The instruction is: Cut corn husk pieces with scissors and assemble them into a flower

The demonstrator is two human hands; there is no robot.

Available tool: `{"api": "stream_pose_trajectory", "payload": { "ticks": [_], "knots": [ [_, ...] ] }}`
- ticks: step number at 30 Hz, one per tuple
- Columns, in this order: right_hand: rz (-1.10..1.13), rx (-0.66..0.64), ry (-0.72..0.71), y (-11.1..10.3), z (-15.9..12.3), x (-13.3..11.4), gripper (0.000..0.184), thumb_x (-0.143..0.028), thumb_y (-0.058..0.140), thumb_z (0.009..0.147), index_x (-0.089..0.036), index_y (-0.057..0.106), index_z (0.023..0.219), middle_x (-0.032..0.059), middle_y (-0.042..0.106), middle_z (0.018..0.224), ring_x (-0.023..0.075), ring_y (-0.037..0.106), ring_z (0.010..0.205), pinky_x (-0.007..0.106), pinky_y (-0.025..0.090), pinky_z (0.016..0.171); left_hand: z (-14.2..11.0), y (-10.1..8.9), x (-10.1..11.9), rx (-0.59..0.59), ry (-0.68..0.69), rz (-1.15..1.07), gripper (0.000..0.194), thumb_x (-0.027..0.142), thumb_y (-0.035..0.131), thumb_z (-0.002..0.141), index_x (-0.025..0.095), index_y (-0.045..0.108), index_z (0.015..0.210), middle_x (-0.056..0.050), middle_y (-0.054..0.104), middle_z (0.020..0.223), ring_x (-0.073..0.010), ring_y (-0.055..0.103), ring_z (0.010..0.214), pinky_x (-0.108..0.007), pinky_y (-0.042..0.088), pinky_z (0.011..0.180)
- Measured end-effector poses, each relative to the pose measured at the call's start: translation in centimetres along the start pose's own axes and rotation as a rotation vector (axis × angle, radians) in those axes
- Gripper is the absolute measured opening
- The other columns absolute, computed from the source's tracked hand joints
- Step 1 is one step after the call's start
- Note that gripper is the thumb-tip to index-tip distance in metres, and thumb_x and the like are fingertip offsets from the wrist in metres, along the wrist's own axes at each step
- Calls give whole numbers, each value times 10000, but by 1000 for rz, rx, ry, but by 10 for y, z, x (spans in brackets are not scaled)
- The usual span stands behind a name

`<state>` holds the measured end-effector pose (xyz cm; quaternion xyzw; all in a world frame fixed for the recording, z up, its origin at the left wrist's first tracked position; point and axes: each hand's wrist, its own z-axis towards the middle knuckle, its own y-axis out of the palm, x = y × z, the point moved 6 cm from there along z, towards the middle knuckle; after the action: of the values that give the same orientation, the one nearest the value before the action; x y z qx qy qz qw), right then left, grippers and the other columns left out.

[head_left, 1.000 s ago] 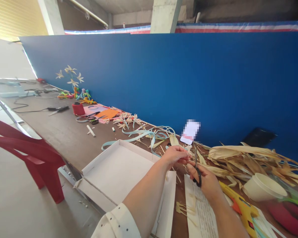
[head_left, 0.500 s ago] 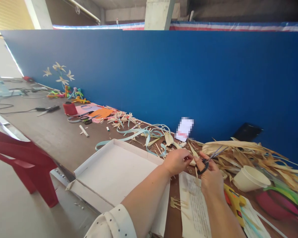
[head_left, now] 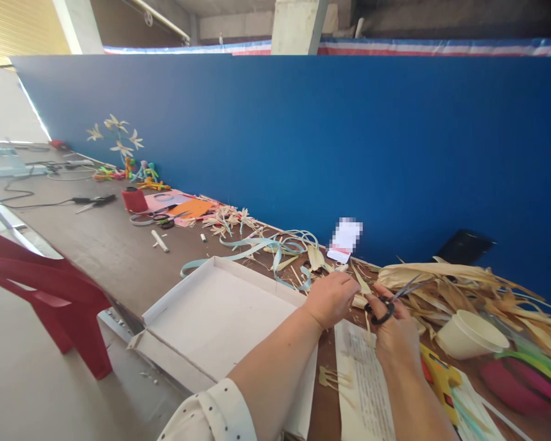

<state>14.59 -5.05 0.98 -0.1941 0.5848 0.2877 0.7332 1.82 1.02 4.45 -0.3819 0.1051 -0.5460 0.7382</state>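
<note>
My right hand point(head_left: 397, 321) holds a pair of scissors point(head_left: 386, 311) by the black handles. The blades point up and to the right, away from my left hand. My left hand point(head_left: 333, 300) is close beside it, fingers drawn together; whatever they grip is hidden. A pale strip of dried husk point(head_left: 360, 278) shows just behind the gap between both hands, and a narrow pale piece hangs below my right fingers. Beneath lies a printed paper sheet point(head_left: 362, 386), with small cut husk pieces point(head_left: 334, 378) at its left edge.
An open white box point(head_left: 239, 318) lies left of my arms. Dried corn husks point(head_left: 441, 285), a cream cup point(head_left: 471, 335) and a yellow glue gun point(head_left: 441, 380) are at right. Light blue ribbon point(head_left: 248, 245) and a phone-like white object point(head_left: 344, 241) lie along the blue partition point(head_left: 275, 141).
The view has shifted slightly, so the scene sits a little further right. My right hand has turned a little with the scissors, and both hands remain close together.
</note>
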Motion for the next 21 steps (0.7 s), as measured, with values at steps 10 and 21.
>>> {"api": "stream_pose_trajectory", "payload": {
  "ticks": [10, 21],
  "knots": [
    [-8, -48, -44, -1, 1, -1, 544, -300, 709, 668, -199, 605, 1192, 23, 662, 794, 152, 595, 680, 269, 467, 644, -3, 15, -12, -41, -295, -577, 344, 385, 576, 781, 173, 619, 1049, -71, 647, 989, -172, 587, 885, -290, 466, 819],
    [-145, -116, -51, 4, -6, -14, 554, -349, 722, 633, -191, 619, 1153, 11, 627, 761, 122, 512, 565, 245, 441, 565, -4, 25, -25, -67, -612, -991, 153, 291, 668, 670, 142, 660, 707, -12, 629, 725, -107, 545, 677, -220, 429, 644]
  ]
}}
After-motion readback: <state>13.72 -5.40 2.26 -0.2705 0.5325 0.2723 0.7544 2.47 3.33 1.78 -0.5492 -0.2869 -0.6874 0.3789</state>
